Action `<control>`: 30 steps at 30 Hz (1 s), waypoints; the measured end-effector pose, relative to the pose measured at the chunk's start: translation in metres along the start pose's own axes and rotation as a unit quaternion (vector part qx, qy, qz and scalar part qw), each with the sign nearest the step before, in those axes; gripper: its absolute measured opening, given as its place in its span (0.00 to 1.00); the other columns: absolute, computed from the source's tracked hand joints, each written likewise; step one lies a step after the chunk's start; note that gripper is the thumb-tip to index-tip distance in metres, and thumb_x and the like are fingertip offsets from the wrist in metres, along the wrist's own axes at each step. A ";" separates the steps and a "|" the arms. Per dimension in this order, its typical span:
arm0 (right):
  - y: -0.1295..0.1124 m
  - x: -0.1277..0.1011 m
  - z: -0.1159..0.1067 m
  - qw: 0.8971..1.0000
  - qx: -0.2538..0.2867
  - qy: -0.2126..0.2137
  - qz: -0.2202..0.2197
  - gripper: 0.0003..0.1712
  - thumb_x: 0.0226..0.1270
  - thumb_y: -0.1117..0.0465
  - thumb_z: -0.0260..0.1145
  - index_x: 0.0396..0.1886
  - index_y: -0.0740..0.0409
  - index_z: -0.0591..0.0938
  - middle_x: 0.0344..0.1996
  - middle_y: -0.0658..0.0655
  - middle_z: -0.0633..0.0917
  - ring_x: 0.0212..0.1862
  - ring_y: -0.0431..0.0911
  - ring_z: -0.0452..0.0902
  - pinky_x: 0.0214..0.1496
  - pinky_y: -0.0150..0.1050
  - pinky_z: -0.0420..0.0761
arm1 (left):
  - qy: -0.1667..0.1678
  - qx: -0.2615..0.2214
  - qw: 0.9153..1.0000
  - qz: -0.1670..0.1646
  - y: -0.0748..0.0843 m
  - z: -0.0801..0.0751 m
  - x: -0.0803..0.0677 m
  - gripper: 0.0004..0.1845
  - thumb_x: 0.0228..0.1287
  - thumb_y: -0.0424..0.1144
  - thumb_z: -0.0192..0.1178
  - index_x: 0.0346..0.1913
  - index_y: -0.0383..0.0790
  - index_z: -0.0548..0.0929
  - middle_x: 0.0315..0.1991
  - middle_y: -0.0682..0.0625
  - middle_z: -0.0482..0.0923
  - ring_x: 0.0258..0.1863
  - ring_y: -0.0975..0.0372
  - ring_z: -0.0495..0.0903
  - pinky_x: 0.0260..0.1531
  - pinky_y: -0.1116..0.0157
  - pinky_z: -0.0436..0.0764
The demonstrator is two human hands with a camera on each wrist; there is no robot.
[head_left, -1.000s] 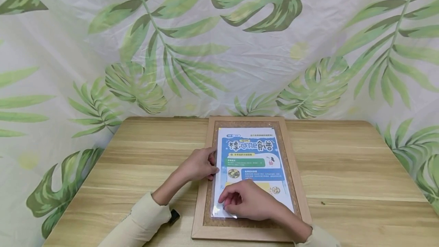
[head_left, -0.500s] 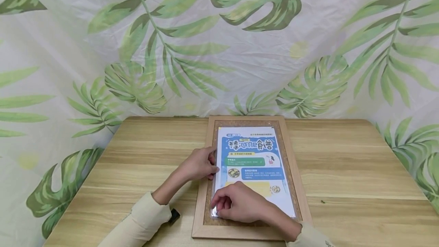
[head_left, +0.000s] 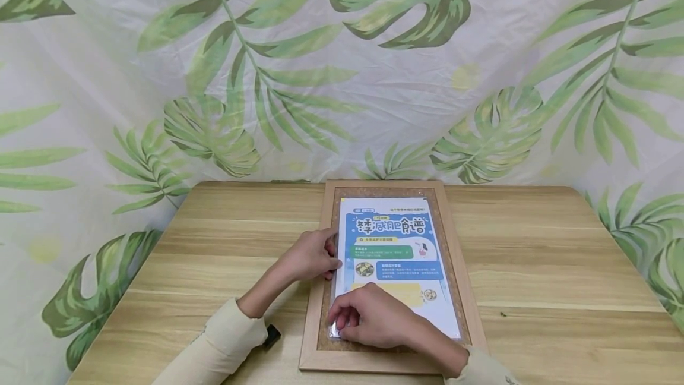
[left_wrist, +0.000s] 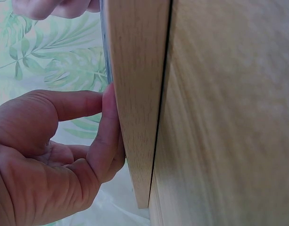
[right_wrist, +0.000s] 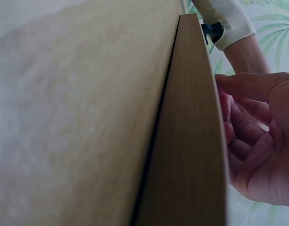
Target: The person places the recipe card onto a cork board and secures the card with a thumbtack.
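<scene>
Our left hand [head_left: 310, 256] presses the glossy sheet's [head_left: 398, 254] left edge, right hand [head_left: 374, 316] curls at its near corner; thin, floppy, slick, so we'd lift by corners.

Frame [head_left: 315, 314] lying mid table [head_left: 534, 266], sheet [head_left: 395, 254] inside frame, L hand [head_left: 310, 257] at sheet's left edge, R hand [head_left: 374, 316] on near-left corner

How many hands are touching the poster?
2. The left hand rests at the poster's left edge, about halfway up. The right hand presses its near left corner, inside the frame.
</scene>
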State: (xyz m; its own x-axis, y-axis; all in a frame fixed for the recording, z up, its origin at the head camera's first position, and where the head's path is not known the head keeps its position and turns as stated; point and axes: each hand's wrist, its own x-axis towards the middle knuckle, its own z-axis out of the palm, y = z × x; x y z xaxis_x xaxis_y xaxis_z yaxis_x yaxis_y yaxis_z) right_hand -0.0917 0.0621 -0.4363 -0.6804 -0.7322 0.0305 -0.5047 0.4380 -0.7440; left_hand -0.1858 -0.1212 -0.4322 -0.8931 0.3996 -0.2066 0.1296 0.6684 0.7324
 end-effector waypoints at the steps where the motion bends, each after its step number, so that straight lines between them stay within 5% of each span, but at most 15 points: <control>1: -0.001 0.001 0.000 1.000 -0.002 0.000 0.003 0.11 0.57 0.67 0.71 0.38 0.49 0.87 0.25 0.37 0.81 0.24 0.25 0.75 0.29 0.22 0.77 | 0.000 0.001 1.000 -0.001 0.000 0.000 0.000 0.28 0.58 0.28 0.69 0.61 0.30 0.72 0.29 0.46 0.78 0.19 0.61 0.82 0.17 0.68 0.79; 13: -0.004 0.008 0.003 0.999 -0.012 -0.013 0.036 0.10 0.57 0.67 0.69 0.34 0.47 0.87 0.22 0.35 0.80 0.24 0.26 0.76 0.28 0.22 0.77 | 0.002 -0.005 1.000 -0.004 0.000 0.000 0.000 0.35 0.57 0.27 0.69 0.68 0.28 0.68 0.30 0.45 0.78 0.18 0.61 0.82 0.19 0.66 0.82; 30: -0.001 0.010 0.006 0.996 0.004 0.027 0.083 0.11 0.51 0.64 0.73 0.31 0.43 0.87 0.20 0.35 0.80 0.23 0.28 0.76 0.29 0.24 0.76 | -0.001 -0.006 1.000 -0.010 0.002 0.000 -0.001 0.37 0.58 0.28 0.69 0.70 0.29 0.66 0.31 0.46 0.79 0.20 0.61 0.82 0.20 0.66 0.82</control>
State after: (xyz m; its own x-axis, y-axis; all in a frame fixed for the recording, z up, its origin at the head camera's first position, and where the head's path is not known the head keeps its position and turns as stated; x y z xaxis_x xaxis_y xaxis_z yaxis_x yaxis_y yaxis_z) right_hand -0.0952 0.0511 -0.4389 -0.7826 -0.6198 -0.0578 -0.3784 0.5474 -0.7464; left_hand -0.1848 -0.1202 -0.4308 -0.8944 0.3877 -0.2231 0.1062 0.6685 0.7361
